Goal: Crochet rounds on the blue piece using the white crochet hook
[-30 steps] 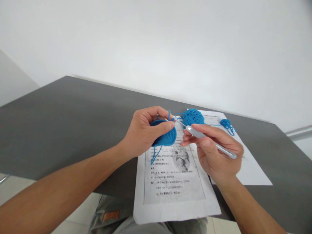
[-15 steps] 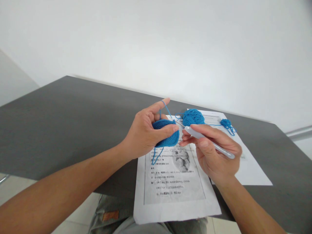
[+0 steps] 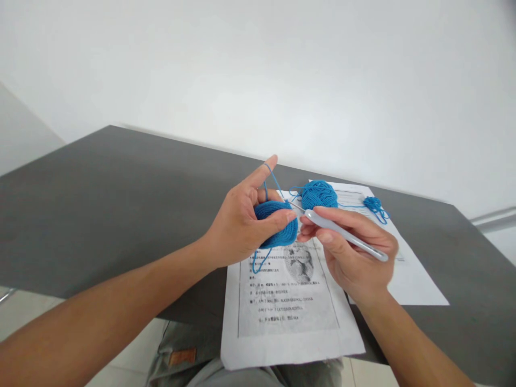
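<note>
A round blue crochet piece (image 3: 287, 234) is pinched between the thumb and fingers of my left hand (image 3: 245, 223). Blue yarn loops over that hand's raised index finger and runs down to the top edge of the piece. My right hand (image 3: 357, 258) grips a crochet hook (image 3: 346, 234) by its pale grey handle, like a pen. The hook's thin metal shaft points left and meets the piece's upper right edge; its very tip is too small to make out. A loose loop of yarn (image 3: 258, 270) hangs below the piece.
Behind my hands lies a blue yarn ball (image 3: 319, 194), with a smaller yarn bundle (image 3: 373, 204) to its right. Beneath are a printed sheet (image 3: 290, 344) overhanging the near table edge and a second sheet (image 3: 419, 287). The dark table (image 3: 121, 209) meets a white wall.
My left index finger has tipped slightly up and left. The crochet piece has shifted a little down and tilted, while the hook stays at its edge.
</note>
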Motion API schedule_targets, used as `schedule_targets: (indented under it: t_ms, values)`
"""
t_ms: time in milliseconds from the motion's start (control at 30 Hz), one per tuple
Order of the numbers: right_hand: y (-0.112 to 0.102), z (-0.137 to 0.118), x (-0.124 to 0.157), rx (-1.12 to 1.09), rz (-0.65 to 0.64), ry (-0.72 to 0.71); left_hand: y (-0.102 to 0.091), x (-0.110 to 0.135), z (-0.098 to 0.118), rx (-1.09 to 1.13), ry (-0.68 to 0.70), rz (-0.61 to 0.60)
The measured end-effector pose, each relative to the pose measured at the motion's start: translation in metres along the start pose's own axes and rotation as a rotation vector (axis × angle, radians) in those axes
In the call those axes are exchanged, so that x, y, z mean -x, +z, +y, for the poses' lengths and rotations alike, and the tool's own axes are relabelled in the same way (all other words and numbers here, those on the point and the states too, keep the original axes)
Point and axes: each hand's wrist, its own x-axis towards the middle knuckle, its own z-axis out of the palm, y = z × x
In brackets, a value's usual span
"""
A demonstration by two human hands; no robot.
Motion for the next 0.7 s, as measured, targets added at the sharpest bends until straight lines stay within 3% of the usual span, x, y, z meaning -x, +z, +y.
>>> schedule_targets:
  t_ms: [300, 700]
  values:
    - [0.0001, -0.0018, -0.0019, -0.05, 0.008, 0.06, 0.0, -0.0029, -0.0057, -0.061, 0.036, 0.033]
    - [0.0027, -0.0045, -0.0015, -0.032, 0.019, 0.032, -0.0051, -0.0049, -0.0075, -0.028, 0.016, -0.084]
